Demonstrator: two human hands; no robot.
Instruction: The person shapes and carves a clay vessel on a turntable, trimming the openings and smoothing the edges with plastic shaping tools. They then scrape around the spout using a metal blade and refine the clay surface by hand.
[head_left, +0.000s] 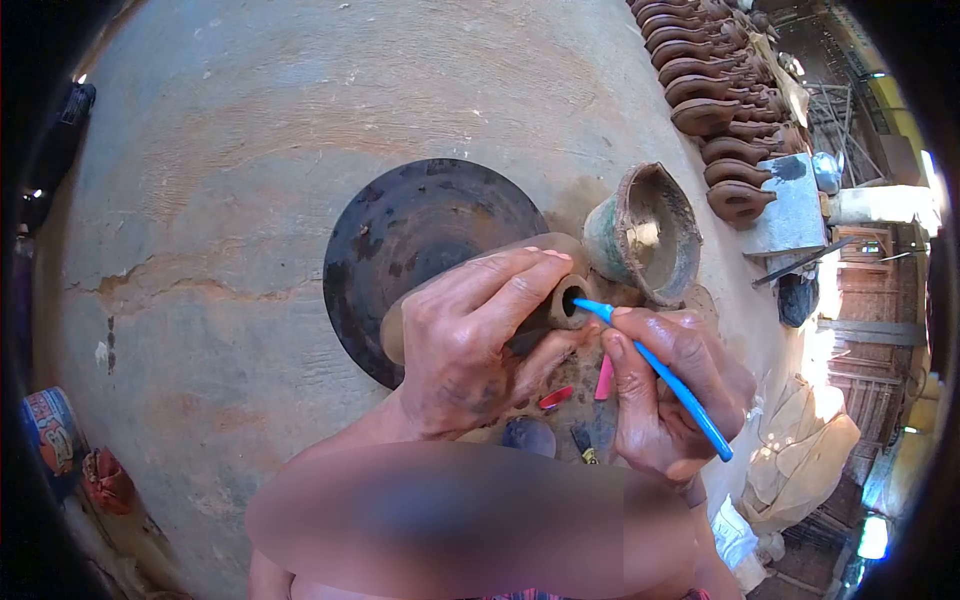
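Note:
My left hand point(475, 330) is wrapped over a brown clay piece point(568, 303), whose round end with a dark hole faces right. Most of the clay body lies hidden under the hand. Between the thumb and fingers of my right hand point(670, 380) is a blue pen-like tool point(685, 400), its tip at the edge of the hole. Behind my left hand lies a dark round disc point(420, 215) with wet smears. A greenish bowl point(610, 235) with a crusted rim stands just beyond the clay piece.
Rows of brown clay pieces point(700, 115) line the upper right, beside a pale block point(790, 215). Small red point(556, 398) and pink point(604, 380) items lie below the hands. A labelled tin point(50, 425) and a red cloth-like item point(108, 480) are at the lower left.

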